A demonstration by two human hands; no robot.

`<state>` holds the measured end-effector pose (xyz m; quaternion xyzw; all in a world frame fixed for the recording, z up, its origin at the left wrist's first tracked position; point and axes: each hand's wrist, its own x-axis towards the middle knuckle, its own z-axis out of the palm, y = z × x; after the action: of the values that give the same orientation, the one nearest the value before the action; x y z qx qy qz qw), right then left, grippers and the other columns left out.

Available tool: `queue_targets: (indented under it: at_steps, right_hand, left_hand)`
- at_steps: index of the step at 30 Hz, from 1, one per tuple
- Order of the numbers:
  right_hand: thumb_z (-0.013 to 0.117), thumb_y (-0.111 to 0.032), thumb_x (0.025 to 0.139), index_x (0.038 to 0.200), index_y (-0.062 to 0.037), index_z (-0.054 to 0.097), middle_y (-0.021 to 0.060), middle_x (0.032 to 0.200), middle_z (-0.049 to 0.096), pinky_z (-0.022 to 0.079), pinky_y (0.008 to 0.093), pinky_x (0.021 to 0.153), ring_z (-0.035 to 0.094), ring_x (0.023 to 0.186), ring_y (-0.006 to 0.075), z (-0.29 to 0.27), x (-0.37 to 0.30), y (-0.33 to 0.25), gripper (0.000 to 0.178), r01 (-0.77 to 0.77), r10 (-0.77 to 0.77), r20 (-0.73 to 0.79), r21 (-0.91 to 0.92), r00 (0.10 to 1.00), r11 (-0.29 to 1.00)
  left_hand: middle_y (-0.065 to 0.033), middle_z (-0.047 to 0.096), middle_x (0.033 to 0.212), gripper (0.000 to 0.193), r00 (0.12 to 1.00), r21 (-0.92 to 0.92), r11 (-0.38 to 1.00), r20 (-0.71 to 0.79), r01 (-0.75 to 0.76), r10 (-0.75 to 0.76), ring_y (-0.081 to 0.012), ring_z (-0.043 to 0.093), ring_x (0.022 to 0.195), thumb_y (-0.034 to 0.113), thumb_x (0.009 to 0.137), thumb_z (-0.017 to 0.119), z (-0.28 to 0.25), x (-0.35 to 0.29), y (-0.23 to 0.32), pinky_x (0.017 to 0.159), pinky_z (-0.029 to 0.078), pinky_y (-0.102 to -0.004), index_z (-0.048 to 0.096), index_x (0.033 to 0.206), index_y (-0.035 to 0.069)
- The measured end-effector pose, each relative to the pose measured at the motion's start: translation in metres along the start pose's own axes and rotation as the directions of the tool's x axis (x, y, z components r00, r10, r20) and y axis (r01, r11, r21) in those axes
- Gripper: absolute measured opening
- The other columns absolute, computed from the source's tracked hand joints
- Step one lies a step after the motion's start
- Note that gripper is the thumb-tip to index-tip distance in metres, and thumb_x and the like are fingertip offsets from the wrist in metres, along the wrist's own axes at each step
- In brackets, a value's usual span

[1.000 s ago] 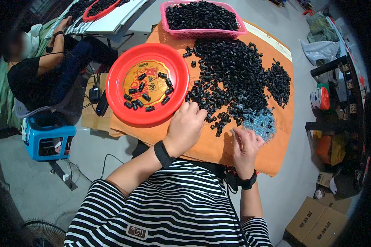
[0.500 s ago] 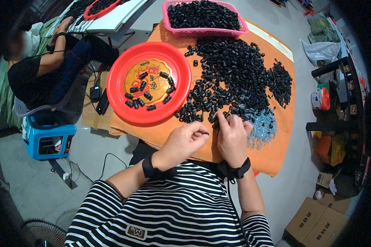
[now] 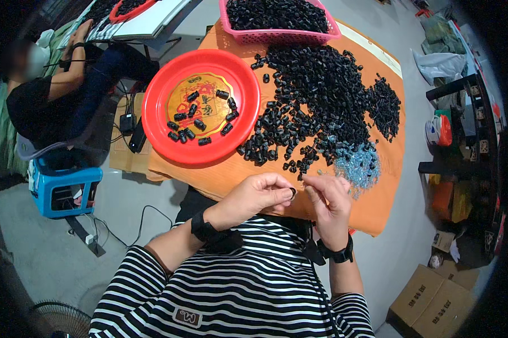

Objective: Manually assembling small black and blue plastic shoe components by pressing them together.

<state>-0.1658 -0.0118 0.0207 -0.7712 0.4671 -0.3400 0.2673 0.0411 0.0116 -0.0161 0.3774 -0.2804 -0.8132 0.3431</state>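
My left hand is closed in a pinch on a small black plastic part, mostly covered by the fingers. Close beside it, my right hand has thumb and forefinger drawn together at the near edge of the loose black parts. A tiny dark piece shows at those fingertips, too small to make out. Beyond the hands spreads a big pile of black plastic parts. Small clear bluish pieces lie to the right. On the left, a red round tray holds several black cylindrical pieces.
A pink basket full of black parts stands at the far side of the orange-covered table. A smaller heap of thin black parts lies at the right. Another person sits at the left, near a blue stool.
My right hand has drawn back from the pile, and its fingers now pinch together. My left hand has shifted slightly right, showing more of the black part. The view has shifted a little.
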Motion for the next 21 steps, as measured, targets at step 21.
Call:
queue_targets:
  at_steps: [21]
  right_hand:
    - [0.074, -0.001, 0.085, 0.108, -0.0106, 0.076, 0.0028, 0.088, 0.068, 0.032, 0.0373, 0.086, 0.063, 0.086, 0.0181, 0.001, -0.011, -0.008, 0.025, 0.042, -0.039, 0.077, -0.041, 0.996, 0.998]
  left_hand:
    - [0.0002, 0.067, 0.098, 0.026, 0.996, 0.038, 0.995, -0.006, -0.092, 0.092, -0.0062, 0.061, 0.087, 0.018, 0.101, 0.066, 0.000, 0.001, -0.010, 0.079, 0.052, -0.0223, 0.066, 0.119, -0.001]
